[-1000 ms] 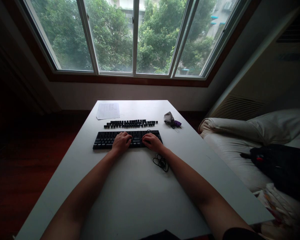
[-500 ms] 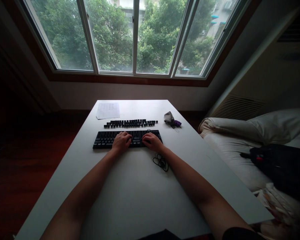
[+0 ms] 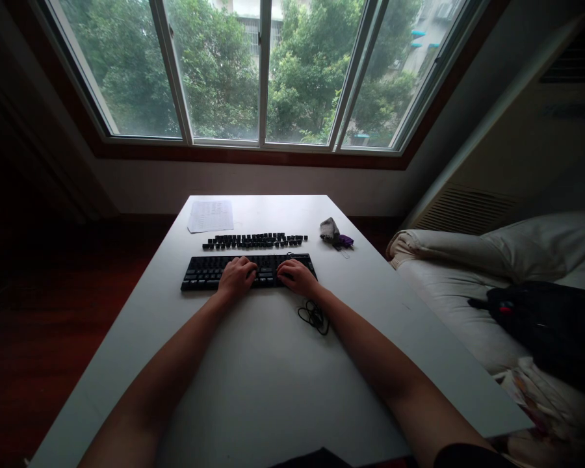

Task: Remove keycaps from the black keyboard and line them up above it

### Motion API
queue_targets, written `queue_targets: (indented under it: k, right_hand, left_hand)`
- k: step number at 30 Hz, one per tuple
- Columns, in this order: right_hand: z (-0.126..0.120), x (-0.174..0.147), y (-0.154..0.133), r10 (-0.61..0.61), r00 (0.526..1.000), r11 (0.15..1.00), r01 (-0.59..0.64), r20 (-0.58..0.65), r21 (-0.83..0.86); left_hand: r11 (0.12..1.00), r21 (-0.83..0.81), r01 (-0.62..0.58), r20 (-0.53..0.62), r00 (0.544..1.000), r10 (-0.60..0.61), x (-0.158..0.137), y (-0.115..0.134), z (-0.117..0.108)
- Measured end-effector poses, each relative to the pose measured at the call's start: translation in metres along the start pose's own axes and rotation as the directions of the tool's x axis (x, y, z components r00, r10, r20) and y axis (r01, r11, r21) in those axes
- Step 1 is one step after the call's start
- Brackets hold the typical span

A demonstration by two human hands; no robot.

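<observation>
A black keyboard [image 3: 205, 273] lies across the white table, its right part partly covered by my hands. My left hand [image 3: 236, 276] rests over the middle keys, fingers bent and a little apart, thumb toward the right. Over the keyboard's right end, my right hand [image 3: 297, 276] has its fingers curled together toward the thumb; whatever may be between the fingertips is hidden. Just behind the keyboard, several loose black keycaps [image 3: 253, 241] stand in uneven rows. A coiled black cable [image 3: 314, 316] lies below my right wrist.
On the white table [image 3: 273, 377], a printed sheet [image 3: 211, 216] lies at the back left. A grey cloth item [image 3: 329, 229] and a purple item [image 3: 345, 241] sit at the back right. A cushioned seat [image 3: 443, 292] with a dark bag [image 3: 546, 318] stands beside the right edge.
</observation>
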State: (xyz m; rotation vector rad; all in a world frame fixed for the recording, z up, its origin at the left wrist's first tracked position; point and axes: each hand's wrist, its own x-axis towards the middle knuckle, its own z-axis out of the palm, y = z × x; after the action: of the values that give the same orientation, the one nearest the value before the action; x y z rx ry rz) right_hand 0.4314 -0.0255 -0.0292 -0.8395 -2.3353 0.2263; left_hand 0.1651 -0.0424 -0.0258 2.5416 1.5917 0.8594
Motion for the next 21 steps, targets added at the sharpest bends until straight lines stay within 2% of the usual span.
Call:
queue_targets:
  k: [21]
  right_hand:
    - [-0.0005,0.0,-0.0006,0.007,1.0,1.0,-0.007,0.008,0.001]
  left_hand:
    - [1.0,0.016,-0.002,0.012,1.0,0.002,0.0001,0.002,-0.0018]
